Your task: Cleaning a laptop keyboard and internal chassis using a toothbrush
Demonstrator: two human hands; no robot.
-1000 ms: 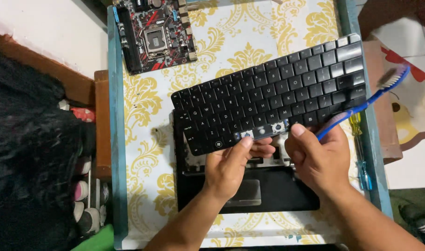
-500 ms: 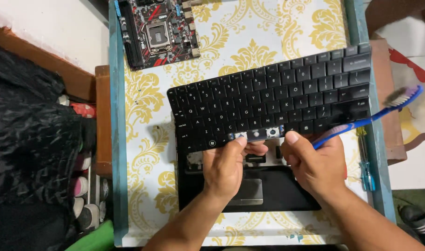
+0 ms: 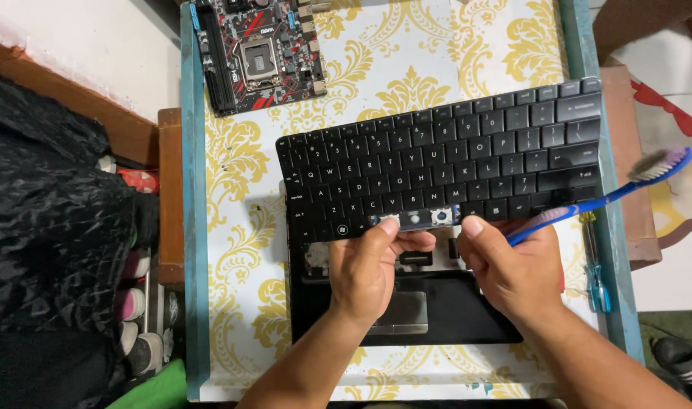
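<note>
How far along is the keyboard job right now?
Done: keyboard lifted off the laptop base, spacebar cap off. In hand: left hand and right hand hold its front edge; right also holds a toothbrush. Left: the keyboard isn't back in the base.

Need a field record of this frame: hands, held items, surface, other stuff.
left hand: pinches the near edge of the black detached laptop keyboard, where the space bar cap is missing
right hand: grips the blue toothbrush, thumb on the keyboard edge
keyboard: lifted, tilted over the black laptop base
toothbrush: bristles point right, off the table
surface: table with yellow-and-white patterned cover
other: red-and-black motherboard at far left; blue-handled screwdriver at right edge
</note>
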